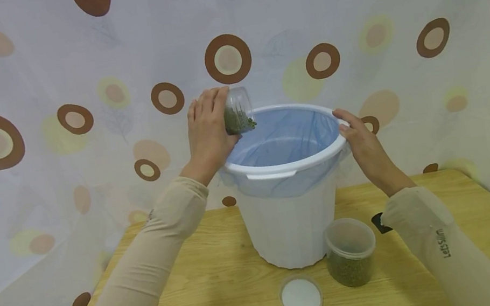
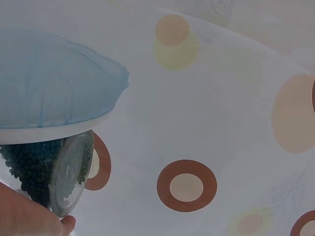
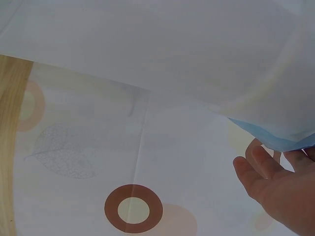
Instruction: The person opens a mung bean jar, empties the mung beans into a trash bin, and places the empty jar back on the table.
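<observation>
My left hand (image 1: pixel 208 129) grips a small clear jar (image 1: pixel 240 100) and holds it tipped sideways above the left rim of a white bin (image 1: pixel 292 221). Small round green beans, like mung beans (image 2: pixel 34 172), lie inside, some close to the jar's mouth. A thin blue bag (image 1: pixel 279 138) lines the bin and folds out over its rim. On the right side, my right hand (image 1: pixel 364 145) holds the bin's rim, fingertips over the edge; the right wrist view shows its fingers (image 3: pixel 248 174) beside the liner's edge.
A larger clear tub (image 1: pixel 351 252), partly filled with green beans, stands uncovered at the bin's front right. Near it lies a round white lid (image 1: pixel 301 298). A small black object (image 1: pixel 380 223) sits by the right sleeve. The wooden table (image 1: pixel 207 302) backs onto a spotted sheet.
</observation>
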Demonstrator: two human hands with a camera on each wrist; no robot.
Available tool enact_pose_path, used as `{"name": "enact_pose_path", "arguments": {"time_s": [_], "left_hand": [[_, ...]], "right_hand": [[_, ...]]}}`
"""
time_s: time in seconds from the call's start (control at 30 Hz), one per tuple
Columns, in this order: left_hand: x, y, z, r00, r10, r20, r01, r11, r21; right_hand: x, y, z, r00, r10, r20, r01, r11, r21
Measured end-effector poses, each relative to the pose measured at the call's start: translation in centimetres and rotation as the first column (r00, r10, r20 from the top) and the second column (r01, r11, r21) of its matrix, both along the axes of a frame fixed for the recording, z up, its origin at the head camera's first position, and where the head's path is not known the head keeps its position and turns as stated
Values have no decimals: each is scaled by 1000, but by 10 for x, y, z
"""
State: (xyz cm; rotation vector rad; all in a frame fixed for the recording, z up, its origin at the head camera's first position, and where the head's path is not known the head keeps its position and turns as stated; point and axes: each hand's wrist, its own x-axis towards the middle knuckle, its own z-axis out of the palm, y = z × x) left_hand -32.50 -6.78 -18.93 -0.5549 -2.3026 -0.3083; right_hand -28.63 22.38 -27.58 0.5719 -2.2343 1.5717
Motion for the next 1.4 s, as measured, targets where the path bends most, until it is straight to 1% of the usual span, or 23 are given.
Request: {"name": "enact_pose_path", "arguments": {"time_s": [0.33,0.87,1.13,1.4], "left_hand": [[2,1,2,1000,-11,-2,11,1000,-13],[2,-1,-1,999,-17,-39,15,999,-52],[2,-2,-2,999,-11,-32,10,998,-59],[3,0,1,999,-8,-31,6,998,-67]], "right_hand": [[0,1,-1,1000,-8,8,8,1000,3],[1,-1,-1,1000,-22,-10,22,1000,7],[1,-1,-1,1000,-22,-12,22,1000,6],[1,0,-1,1000,-21,-12,22,1000,8]]}}
